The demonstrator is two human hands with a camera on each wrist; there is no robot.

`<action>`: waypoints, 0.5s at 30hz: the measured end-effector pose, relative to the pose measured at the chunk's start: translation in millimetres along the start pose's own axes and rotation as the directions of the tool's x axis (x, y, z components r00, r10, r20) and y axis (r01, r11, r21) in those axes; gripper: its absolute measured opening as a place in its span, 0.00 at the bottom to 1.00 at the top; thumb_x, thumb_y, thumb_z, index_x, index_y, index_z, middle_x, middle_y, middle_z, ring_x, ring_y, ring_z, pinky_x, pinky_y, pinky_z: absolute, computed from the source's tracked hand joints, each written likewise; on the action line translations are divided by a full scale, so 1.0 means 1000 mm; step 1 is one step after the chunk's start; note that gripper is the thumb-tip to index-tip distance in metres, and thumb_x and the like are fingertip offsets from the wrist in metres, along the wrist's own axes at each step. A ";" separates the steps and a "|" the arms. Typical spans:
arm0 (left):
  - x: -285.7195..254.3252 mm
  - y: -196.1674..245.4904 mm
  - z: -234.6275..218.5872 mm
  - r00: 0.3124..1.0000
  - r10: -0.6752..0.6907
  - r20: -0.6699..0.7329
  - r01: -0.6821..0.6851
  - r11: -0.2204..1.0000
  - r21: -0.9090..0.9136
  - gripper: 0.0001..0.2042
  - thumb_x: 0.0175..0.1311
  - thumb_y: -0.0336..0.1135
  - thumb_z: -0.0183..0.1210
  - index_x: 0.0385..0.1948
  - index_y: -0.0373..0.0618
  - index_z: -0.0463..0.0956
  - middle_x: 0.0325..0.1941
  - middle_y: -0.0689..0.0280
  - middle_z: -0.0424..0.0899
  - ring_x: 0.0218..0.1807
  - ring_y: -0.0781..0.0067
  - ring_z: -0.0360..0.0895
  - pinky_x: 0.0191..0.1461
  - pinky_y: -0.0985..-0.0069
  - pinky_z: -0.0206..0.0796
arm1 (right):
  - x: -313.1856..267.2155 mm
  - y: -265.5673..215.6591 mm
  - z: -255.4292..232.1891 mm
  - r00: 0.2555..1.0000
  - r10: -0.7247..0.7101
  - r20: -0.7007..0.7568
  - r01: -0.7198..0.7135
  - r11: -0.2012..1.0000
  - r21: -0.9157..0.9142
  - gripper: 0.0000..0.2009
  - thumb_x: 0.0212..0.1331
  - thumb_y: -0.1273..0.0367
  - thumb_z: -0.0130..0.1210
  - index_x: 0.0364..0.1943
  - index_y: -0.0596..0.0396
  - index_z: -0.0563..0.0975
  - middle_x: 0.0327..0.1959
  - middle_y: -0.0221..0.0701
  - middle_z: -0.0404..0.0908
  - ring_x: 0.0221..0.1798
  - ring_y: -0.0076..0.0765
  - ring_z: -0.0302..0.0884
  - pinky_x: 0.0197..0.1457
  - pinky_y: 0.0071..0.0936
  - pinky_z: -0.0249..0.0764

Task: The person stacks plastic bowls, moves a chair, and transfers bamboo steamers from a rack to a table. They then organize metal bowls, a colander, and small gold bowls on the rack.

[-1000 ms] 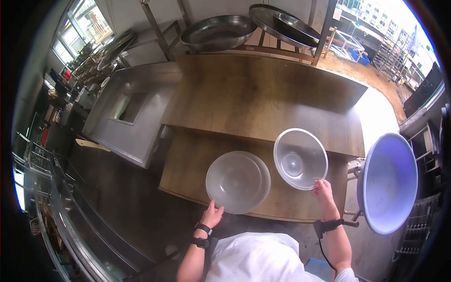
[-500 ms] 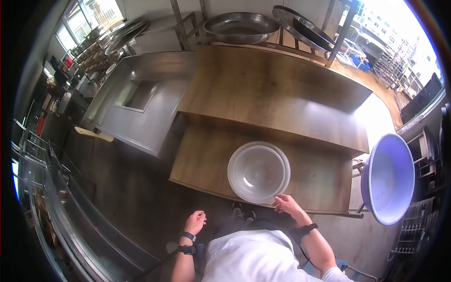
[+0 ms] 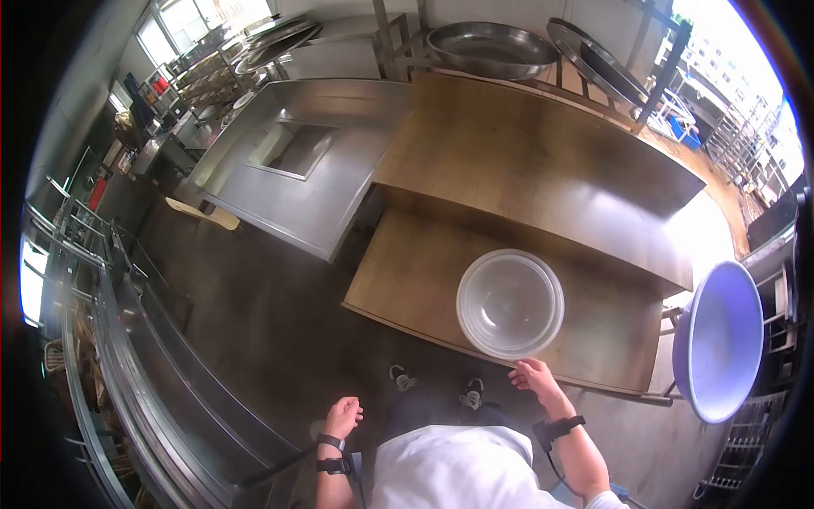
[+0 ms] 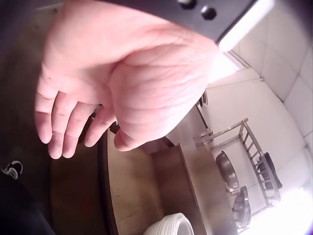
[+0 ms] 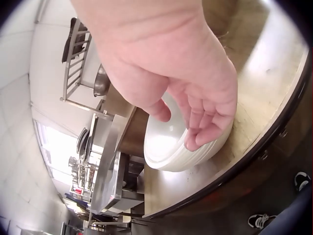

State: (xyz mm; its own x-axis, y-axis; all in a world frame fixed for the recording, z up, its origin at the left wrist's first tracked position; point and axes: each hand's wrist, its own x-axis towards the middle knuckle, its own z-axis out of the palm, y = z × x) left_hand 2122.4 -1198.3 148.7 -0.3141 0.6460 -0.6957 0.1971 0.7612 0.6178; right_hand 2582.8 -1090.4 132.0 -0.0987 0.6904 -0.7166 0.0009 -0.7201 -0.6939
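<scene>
On the low wooden table, unlabelled stacked clear bowls, right hand relaxed beside them, left hand empty, loose.

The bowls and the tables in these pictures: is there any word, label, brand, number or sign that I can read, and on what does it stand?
There is no text that can be read in any view.
The clear bowls carry no print or label that shows.
The wooden table, the steel counter and the blue basin show no marking.
Small coloured things on the far shelves are too small and blurred to tell.
</scene>
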 end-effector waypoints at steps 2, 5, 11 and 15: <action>0.007 0.002 -0.016 1.000 0.004 0.006 -0.004 1.000 -0.021 0.16 0.72 0.42 0.52 0.52 0.42 0.75 0.40 0.63 0.84 0.37 0.76 0.82 0.36 0.78 0.73 | 0.005 -0.005 0.023 1.000 -0.015 0.009 0.015 1.000 0.009 0.16 0.71 0.63 0.48 0.53 0.60 0.74 0.37 0.34 0.83 0.34 0.27 0.79 0.37 0.23 0.76; 0.031 -0.007 -0.051 0.999 0.042 0.014 -0.042 0.998 -0.048 0.16 0.71 0.43 0.52 0.50 0.40 0.76 0.40 0.62 0.85 0.37 0.75 0.82 0.38 0.77 0.74 | 0.014 -0.017 0.073 0.998 -0.036 0.045 0.036 0.999 0.000 0.15 0.71 0.64 0.48 0.52 0.60 0.74 0.36 0.36 0.83 0.34 0.27 0.80 0.36 0.23 0.77; 0.081 -0.020 -0.175 0.991 0.112 -0.068 -0.120 0.986 -0.119 0.17 0.70 0.42 0.54 0.50 0.38 0.76 0.40 0.60 0.86 0.38 0.73 0.84 0.45 0.75 0.75 | 0.052 -0.061 0.231 0.992 -0.054 0.114 0.063 0.994 -0.084 0.15 0.69 0.66 0.48 0.50 0.64 0.75 0.37 0.40 0.83 0.36 0.32 0.81 0.38 0.24 0.79; 0.105 -0.034 -0.280 0.951 0.078 -0.300 -0.141 0.971 -0.195 0.15 0.70 0.40 0.53 0.47 0.37 0.77 0.38 0.62 0.86 0.37 0.74 0.84 0.44 0.77 0.75 | 0.087 -0.093 0.343 0.980 -0.047 0.192 0.073 0.989 -0.128 0.15 0.67 0.66 0.48 0.50 0.66 0.74 0.38 0.41 0.83 0.36 0.33 0.81 0.38 0.24 0.79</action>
State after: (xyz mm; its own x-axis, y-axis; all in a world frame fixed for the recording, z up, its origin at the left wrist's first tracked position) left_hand 1822.4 -1171.8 157.3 -0.5618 0.6564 -0.5036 0.0541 0.6365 0.7693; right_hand 2232.9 -986.5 158.3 -0.2883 0.6973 -0.6562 0.1209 -0.6533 -0.7474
